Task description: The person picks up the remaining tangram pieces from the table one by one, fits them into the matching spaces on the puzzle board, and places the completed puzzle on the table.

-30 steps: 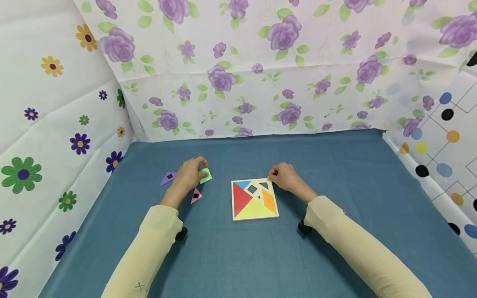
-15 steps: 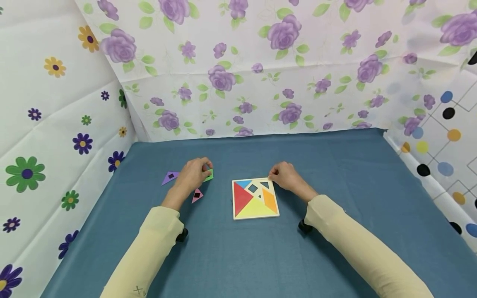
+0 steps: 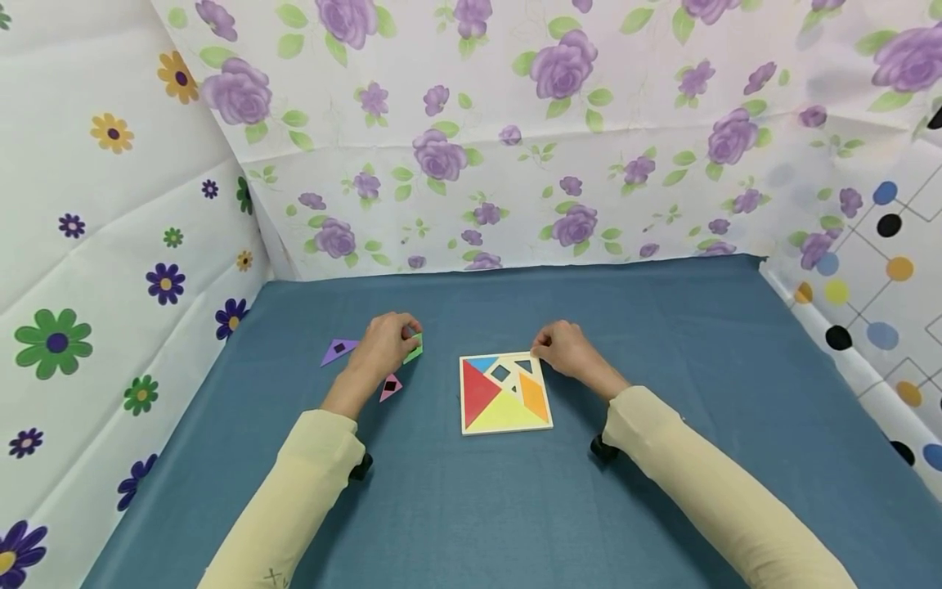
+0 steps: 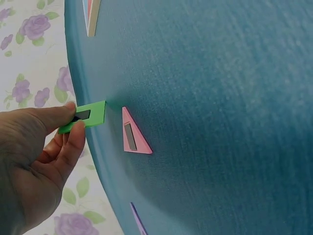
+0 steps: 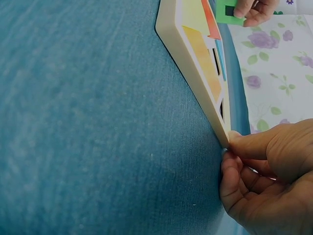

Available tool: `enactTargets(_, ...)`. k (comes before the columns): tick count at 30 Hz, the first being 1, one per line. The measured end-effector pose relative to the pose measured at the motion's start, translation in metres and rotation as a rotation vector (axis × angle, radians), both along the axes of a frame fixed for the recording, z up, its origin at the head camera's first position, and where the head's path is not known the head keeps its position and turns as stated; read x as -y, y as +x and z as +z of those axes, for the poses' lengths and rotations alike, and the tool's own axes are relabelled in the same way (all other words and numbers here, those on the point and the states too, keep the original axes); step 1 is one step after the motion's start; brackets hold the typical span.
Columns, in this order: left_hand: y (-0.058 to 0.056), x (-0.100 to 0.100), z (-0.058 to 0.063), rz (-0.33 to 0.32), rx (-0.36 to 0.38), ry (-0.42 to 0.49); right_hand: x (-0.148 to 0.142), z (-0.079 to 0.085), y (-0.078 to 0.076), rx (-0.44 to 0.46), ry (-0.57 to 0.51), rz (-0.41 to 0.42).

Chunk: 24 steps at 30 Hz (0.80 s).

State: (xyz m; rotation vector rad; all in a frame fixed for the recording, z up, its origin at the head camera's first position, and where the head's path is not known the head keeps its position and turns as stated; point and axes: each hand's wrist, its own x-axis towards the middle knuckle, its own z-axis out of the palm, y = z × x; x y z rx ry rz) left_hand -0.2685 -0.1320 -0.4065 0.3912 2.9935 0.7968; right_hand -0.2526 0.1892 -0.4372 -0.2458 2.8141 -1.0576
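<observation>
Pale yellow sleeves (image 3: 309,491) stretched across a blue cloth (image 3: 486,515), a black object (image 3: 603,447) just inside each cuff. Between the forearms a board (image 3: 508,431) lay on the cloth, red, yellow, orange and blue pieces set in it and three cut-outs bare. To its left rested a pink piece (image 4: 137,138), with a purple piece (image 3: 338,350) farther left, partly behind the left hand (image 3: 383,339). The right hand (image 3: 567,348) pinched the board's far right corner, thumb and fingertip nearly together. The left hand, thumb and fingers close on either side, gripped a tilted green piece (image 4: 97,112) by one end, apart from the board. Beyond hung a purple-flowered curtain (image 3: 508,192).
</observation>
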Motion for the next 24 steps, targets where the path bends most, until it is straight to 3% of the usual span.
enactTargets(24,0.0042,-0.0058,0.0004,-0.039,-0.08,-0.05,-0.0001,-0.002,-0.0001,-0.011,0.003,-0.002)
